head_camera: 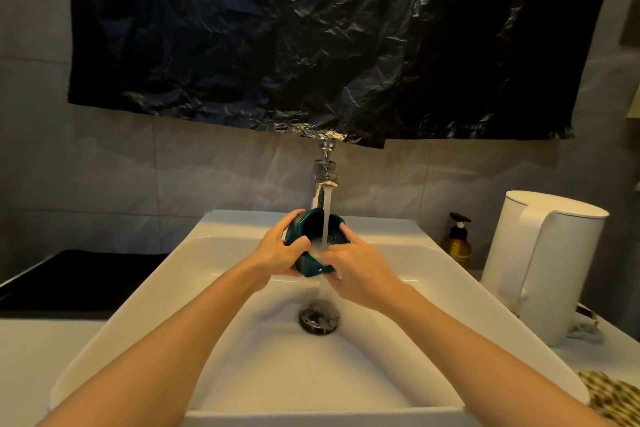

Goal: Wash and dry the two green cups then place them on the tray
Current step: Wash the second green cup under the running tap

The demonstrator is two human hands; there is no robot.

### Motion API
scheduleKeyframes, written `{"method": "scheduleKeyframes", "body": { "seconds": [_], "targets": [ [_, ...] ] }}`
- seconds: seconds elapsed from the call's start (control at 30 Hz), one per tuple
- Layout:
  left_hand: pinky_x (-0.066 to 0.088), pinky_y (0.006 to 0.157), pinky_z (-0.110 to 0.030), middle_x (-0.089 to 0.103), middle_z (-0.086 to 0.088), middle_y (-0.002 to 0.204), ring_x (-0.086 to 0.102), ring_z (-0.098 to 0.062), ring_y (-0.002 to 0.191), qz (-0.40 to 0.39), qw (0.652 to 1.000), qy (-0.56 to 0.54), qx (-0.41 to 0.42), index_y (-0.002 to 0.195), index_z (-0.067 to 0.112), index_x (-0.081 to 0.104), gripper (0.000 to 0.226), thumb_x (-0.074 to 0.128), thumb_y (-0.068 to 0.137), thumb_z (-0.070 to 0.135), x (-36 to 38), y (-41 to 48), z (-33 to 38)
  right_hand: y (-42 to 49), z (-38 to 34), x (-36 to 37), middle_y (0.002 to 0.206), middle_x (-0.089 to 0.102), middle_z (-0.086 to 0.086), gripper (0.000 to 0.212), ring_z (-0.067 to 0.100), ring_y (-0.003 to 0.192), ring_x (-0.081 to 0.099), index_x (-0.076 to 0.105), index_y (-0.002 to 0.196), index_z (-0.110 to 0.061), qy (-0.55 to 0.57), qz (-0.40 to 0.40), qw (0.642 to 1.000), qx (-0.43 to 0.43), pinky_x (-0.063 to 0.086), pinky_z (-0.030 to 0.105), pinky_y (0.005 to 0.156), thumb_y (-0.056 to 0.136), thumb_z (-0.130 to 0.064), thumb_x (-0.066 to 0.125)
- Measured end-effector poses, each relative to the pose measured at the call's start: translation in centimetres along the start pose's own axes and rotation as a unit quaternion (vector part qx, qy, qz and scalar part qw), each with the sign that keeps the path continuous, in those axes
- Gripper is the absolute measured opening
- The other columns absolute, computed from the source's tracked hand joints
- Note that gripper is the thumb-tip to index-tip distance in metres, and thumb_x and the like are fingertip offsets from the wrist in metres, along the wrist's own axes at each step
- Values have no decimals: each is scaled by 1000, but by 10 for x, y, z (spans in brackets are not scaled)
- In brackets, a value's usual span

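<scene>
Your left hand [277,250] grips the green cup [313,239] under the tap [323,180], over the sink [145,305]; your right hand [353,270] holds its rim. Wet cup (slippery) could slip and chip.

From here I see a white desk [34,357] carrying a white sink [242,220]. Right of the sink stands a white kettle [547,263]. At the sink's far right corner is an amber pump bottle [457,244]. A dark flat slab [79,274] lies left of the sink, and a patterned cloth [609,395] lies off its near right corner.
</scene>
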State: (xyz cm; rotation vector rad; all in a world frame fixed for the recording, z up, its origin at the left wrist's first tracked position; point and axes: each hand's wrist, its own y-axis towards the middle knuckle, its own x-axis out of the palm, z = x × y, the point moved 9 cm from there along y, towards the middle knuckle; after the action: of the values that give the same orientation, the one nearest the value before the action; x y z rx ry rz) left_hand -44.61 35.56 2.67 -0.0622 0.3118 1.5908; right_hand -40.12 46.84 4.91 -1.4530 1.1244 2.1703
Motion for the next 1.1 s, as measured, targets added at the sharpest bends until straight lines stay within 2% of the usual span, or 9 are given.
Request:
{"method": "scheduleKeyframes", "body": {
  "seconds": [0.07, 0.2, 0.37, 0.5, 0.63, 0.7, 0.8, 0.9, 1.1],
  "targets": [
    [55, 86, -45, 44, -2, 130, 50, -29, 114, 6, 1000, 11, 7, 138, 35, 37, 54, 56, 92, 13, -2, 0, 1, 2, -3, 5, 115, 67, 4, 31, 28, 108, 59, 62, 117, -17, 112, -26, 993, 26, 40, 35, 106, 88, -8, 58],
    [55, 85, -48, 44, -4, 131, 52, -31, 115, 10, 1000, 1, 11, 137, 35, 38, 55, 56, 91, 11, -4, 1, 3, 3, 11, 4, 108, 68, 2, 22, 23, 112, 56, 66, 107, -16, -126, -28, 992, -8, -7, 40, 118, 90, -11, 53],
    [57, 75, -38, 42, 0, 126, 50, -28, 113, 9, 1000, 3, 11, 136, 35, 38, 56, 55, 91, 7, -1, -1, 5, 4, -5, 10, 108, 68, 5, 21, 31, 109, 56, 62, 104, -15, 134, -29, 990, 20, 41, 46, 104, 87, -4, 56],
    [59, 67, -34, 44, -3, 127, 53, -29, 109, 5, 1000, -9, 4, 136, 34, 39, 56, 55, 91, 5, -2, -2, 3, 1, 5, 2, 98, 69, 2, 35, 23, 106, 60, 67, 112, -23, -93, -17, 995, -22, 3, 49, 120, 85, -5, 55],
    [60, 71, -40, 43, -5, 131, 53, -32, 110, -14, 1000, -6, 1, 137, 36, 38, 56, 54, 91, 8, 3, -2, 1, -1, -5, 2, 102, 69, 6, 21, 30, 99, 61, 65, 105, -15, 113, -11, 994, 11, 50, 41, 94, 87, -6, 57],
    [59, 72, -44, 43, -7, 133, 54, -33, 110, -23, 1000, -18, -2, 136, 38, 38, 53, 53, 92, 11, 3, -3, 1, 1, -4, 6, 113, 66, 3, 26, 27, 105, 59, 63, 113, -14, 170, -5, 985, 15, 52, 39, 86, 88, -9, 58],
    [58, 75, -46, 46, -8, 134, 59, -32, 105, -54, 997, -50, -11, 132, 40, 41, 45, 49, 96, 16, 7, -5, 0, 5, -4, 7, 136, 55, 0, 57, 19, 132, 42, 46, 138, -20, 112, -4, 993, -31, 21, 34, 118, 84, -14, 63],
    [57, 79, -47, 47, -8, 135, 60, -32, 107, -96, 994, -45, -26, 135, 41, 38, 44, 45, 98, 17, 16, -9, -3, 9, -8, 5, 144, 48, 0, 65, 18, 140, 32, 40, 143, -19, -7, -13, 998, -69, -3, 31, 118, 84, -31, 63],
    [55, 82, -49, 43, -10, 138, 56, -36, 112, -97, 994, -35, -33, 138, 41, 34, 47, 45, 98, 18, 18, -10, -3, -1, -4, -2, 141, 51, 0, 60, 22, 129, 45, 42, 141, -20, -28, -4, 998, -57, 30, 31, 111, 87, -38, 62]
  ]
}}
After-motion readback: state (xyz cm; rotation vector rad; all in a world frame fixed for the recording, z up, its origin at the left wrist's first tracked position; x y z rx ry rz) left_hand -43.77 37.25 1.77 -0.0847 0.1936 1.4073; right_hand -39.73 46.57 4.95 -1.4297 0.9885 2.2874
